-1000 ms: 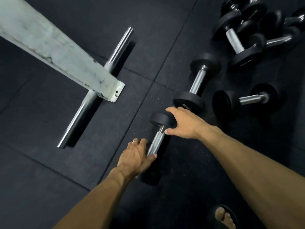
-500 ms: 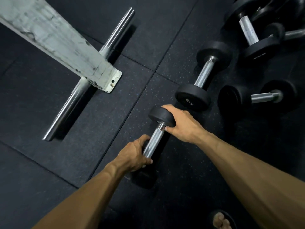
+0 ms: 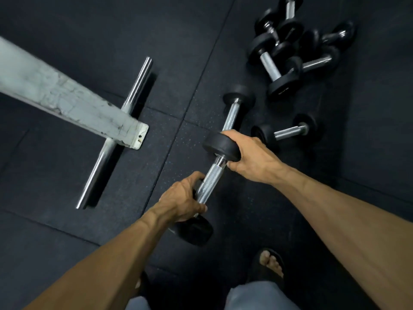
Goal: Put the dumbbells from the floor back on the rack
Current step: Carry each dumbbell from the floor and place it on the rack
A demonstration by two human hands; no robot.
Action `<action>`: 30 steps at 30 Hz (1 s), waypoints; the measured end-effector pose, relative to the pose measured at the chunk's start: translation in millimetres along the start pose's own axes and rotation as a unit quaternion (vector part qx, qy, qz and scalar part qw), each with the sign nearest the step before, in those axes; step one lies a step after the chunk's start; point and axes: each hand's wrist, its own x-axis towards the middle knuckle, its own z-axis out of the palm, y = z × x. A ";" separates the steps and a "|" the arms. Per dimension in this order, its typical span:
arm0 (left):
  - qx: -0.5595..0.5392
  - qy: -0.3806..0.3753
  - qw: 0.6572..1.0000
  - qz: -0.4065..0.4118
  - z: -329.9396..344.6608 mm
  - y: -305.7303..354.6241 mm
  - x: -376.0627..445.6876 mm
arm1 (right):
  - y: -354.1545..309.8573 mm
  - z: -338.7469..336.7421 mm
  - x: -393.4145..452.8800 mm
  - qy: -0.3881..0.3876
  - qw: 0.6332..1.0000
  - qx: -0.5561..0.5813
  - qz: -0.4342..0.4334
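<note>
A: Head view: both hands on one dumbbell [image 3: 210, 184]. Left hand [image 3: 182, 201] is wrapped round the knurled handle low down, just above the near head. Right hand [image 3: 248, 156] is cupped over the far head, fingers curled round its edge.

B: Why two hands on a small one?

A: My guess is control. The left carries the weight; the right steadies the top end so the bar doesn't swing. It sits tilted, far head higher.

B: Off the floor?

A: Looks lifted: it overlaps the next dumbbell [image 3: 234, 108] lying behind it. Can't be sure of the clearance from one view.

B: What's left?

A: That one, another [image 3: 285, 132] just right of it, and a pile [image 3: 290, 52] further back with heads touching and handles crossed. All on the rubber floor [image 3: 67, 242].

B: Rack?

A: Not clearly in view. There's a pale beam [image 3: 67, 101] over a chrome crossbar [image 3: 116, 135] at left; can't tell whether it belongs to the rack.

B: Risk?

A: A sandalled foot [image 3: 271, 264] sits under the near end. A slip drops the head right by the toes.
</note>
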 end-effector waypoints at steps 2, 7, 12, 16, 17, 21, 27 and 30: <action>0.012 0.006 1.000 0.022 -21.5 31.9 -23.2 | -22.2 -37.7 -24.7 0.024 1.000 0.001 -0.005; 0.075 0.024 0.993 0.091 -82.2 121.8 -89.8 | -78.7 -137.2 -101.7 0.106 0.994 0.014 0.002; 0.143 0.031 0.976 0.163 -137.6 236.8 -157.1 | -124.8 -251.7 -185.9 0.184 0.983 0.020 0.019; 0.172 0.046 0.958 0.224 -166.2 348.1 -212.5 | -147.3 -351.4 -250.9 0.236 0.972 0.015 0.008; 0.180 0.052 0.954 0.235 -170.7 377.2 -225.0 | -149.2 -376.7 -266.3 0.246 0.969 0.012 0.006; 0.190 0.070 0.937 0.286 -175.6 483.3 -262.3 | -144.1 -470.9 -321.7 0.291 0.957 -0.006 -0.003; 0.188 0.071 0.922 0.332 -164.0 597.2 -276.9 | -114.8 -573.2 -370.5 0.316 0.948 -0.019 0.005; 0.198 0.062 0.912 0.353 -158.4 640.5 -268.9 | -96.4 -608.6 -379.9 0.324 0.945 -0.028 0.016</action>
